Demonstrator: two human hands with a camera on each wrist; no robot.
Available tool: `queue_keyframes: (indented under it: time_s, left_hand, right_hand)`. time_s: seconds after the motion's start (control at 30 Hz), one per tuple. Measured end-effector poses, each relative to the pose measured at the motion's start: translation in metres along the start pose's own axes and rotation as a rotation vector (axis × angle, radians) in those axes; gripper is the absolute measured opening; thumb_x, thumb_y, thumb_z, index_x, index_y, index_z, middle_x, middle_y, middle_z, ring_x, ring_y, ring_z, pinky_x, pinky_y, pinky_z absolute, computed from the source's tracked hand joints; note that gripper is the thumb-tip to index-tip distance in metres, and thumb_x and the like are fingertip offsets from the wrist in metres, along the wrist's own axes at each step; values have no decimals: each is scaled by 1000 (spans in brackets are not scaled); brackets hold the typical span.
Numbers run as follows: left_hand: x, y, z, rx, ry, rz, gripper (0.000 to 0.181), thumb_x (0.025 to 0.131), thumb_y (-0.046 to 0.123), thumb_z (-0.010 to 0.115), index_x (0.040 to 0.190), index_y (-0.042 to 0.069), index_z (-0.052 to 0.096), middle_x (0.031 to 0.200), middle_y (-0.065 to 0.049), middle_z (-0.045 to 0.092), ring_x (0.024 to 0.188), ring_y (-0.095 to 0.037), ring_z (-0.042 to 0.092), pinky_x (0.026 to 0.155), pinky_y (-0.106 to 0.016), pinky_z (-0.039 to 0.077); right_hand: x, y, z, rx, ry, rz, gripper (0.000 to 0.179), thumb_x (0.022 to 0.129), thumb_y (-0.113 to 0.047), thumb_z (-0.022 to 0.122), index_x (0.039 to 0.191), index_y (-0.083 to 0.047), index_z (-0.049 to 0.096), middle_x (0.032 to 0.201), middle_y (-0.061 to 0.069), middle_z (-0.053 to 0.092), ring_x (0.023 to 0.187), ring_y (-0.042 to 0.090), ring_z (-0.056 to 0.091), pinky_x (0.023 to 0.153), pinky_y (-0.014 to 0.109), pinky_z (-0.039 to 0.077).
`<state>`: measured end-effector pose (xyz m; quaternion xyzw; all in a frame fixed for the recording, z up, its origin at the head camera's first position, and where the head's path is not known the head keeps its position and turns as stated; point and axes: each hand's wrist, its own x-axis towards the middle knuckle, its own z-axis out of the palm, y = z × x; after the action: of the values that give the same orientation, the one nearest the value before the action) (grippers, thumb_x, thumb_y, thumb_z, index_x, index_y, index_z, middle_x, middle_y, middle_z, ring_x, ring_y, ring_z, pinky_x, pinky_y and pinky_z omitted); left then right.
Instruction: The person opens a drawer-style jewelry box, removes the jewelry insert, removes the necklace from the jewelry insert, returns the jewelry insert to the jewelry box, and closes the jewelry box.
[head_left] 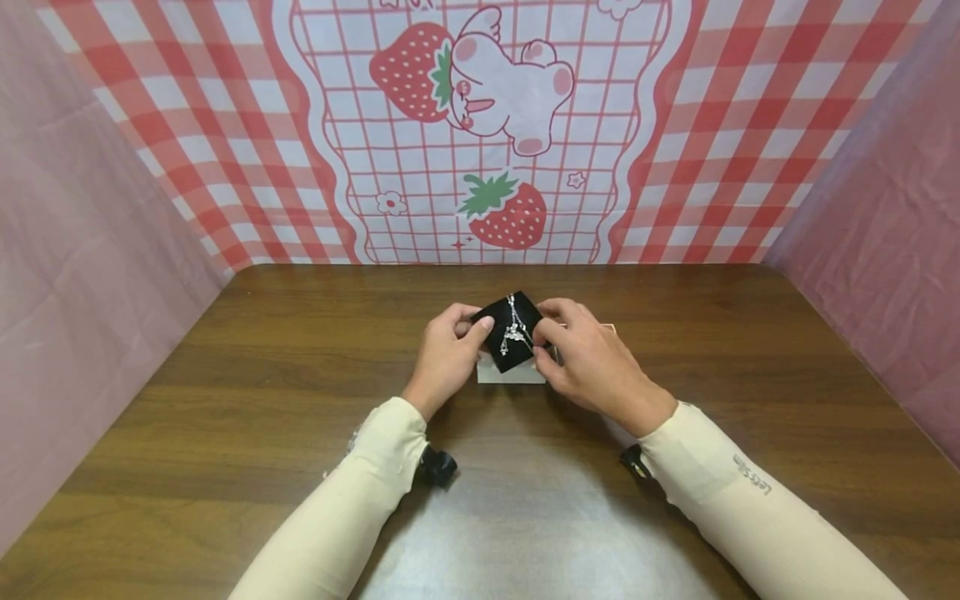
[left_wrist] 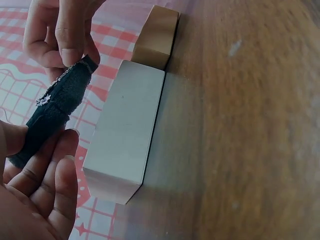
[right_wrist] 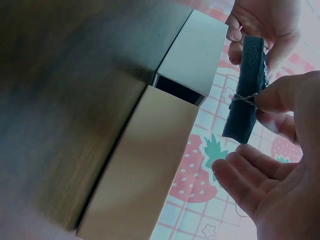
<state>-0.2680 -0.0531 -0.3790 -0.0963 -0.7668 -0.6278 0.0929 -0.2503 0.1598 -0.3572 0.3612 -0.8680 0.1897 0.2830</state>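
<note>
My left hand (head_left: 447, 350) grips a thin black foam pad (head_left: 495, 337) by its left corner, thumb on the face and fingers behind. Around the pad runs a silver chain (right_wrist: 243, 98) with small sparkling charms, draped across the front. At the pad's right edge, the thumb and forefinger of my right hand (head_left: 592, 358) pinch the chain against the foam; the other fingers stay apart from it. Both wrist views show the pad tilted and held up off the table.
A white box (left_wrist: 120, 125) lies on the wooden table (head_left: 300, 400) beneath the pad, its dark open end visible in the right wrist view. End to end with it lies a tan box part (right_wrist: 145, 160), mostly behind my right hand in the head view. A checked cloth (head_left: 217, 125) hangs behind.
</note>
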Motion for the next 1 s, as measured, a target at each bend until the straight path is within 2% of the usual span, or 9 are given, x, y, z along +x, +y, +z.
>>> queue_keyframes:
  time_s: [0.4,0.73,1.0]
  left_hand:
    - [0,0,1,-37,16,-3,20,98,14,67,112,0,67,79,-13,70,68,-37,67,57,-27,52]
    - [0,0,1,-96,23,-20,21,97,13,67,112,-3,65,79,-14,71,61,-24,65,59,-33,55]
    - [2,-2,3,-196,17,-42,22,97,10,65,112,-6,64,84,-18,72,60,-18,65,57,-29,55]
  right_hand:
    - [0,-1,0,-4,-14,6,10,82,-11,73,85,-11,63,121,18,60,109,34,59,76,49,55]
    - [0,-3,0,-13,-25,25,10,81,-13,74,85,-11,64,124,18,59,110,34,59,74,48,55]
    - [0,-3,0,-17,-21,46,11,82,-13,74,86,-9,65,123,16,60,108,30,58,75,47,55]
